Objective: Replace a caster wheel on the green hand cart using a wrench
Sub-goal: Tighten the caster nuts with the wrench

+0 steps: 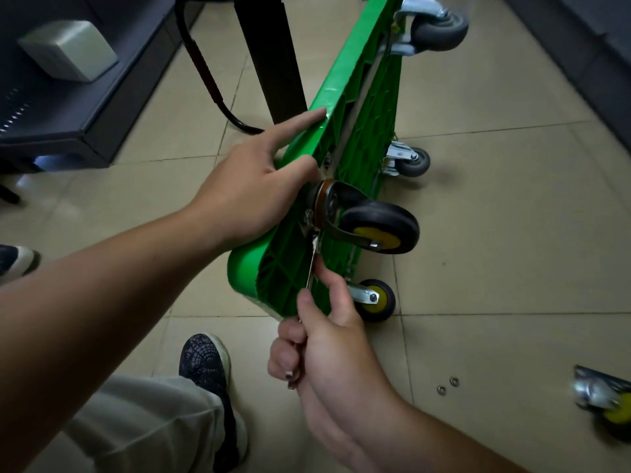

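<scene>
Right hand [327,343] curls tight round the wrench [312,264] handle, wrench head at the base of the caster wheel [379,227] on the underside of the cart [372,107], which is tipped on edge. Left hand [252,192] grips the cart rim. Risks: wrench slips off, cart topples if the grip loosens, loose nuts [447,385] right of the cart get kicked.

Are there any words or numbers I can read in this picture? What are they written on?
No words, numbers or signs can be read anywhere.
Green cart: no label shows.
Wrench: only a thin, shiny strip shows, with no marking to read.
Loose wheel at the right edge: too blurred to tell.
Grey box at top left: plain faces, no writing.
</scene>
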`<state>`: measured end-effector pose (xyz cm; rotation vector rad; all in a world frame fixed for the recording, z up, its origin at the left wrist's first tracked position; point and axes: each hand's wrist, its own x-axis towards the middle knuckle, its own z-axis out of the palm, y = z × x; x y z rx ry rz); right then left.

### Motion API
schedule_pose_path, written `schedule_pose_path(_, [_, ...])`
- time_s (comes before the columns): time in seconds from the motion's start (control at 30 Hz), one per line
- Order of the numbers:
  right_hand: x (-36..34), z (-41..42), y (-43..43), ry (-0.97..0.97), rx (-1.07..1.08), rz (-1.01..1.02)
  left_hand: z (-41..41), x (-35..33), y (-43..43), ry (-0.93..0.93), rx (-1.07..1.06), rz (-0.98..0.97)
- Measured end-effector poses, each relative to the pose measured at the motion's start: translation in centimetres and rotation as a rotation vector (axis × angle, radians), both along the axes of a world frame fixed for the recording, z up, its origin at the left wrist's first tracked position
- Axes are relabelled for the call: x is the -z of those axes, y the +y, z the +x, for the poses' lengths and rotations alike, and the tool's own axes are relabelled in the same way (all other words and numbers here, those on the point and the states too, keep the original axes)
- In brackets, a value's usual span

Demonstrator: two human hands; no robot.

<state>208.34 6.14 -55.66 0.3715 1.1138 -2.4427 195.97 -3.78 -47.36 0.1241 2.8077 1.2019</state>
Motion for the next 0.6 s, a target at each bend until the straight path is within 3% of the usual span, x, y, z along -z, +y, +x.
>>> schedule_pose_path(0.27, [-3.2, -0.8, 0.3, -0.190, -0.002, -0.068, 0.1, 0.1, 0.0, -0.004, -0.008, 0.027])
schedule_pose_path(0.6, [-4.3, -1.4, -0.2, -0.250, 0.023, -0.136, 0.4, -0.1, -0.5, -0.019, 0.004, 0.032])
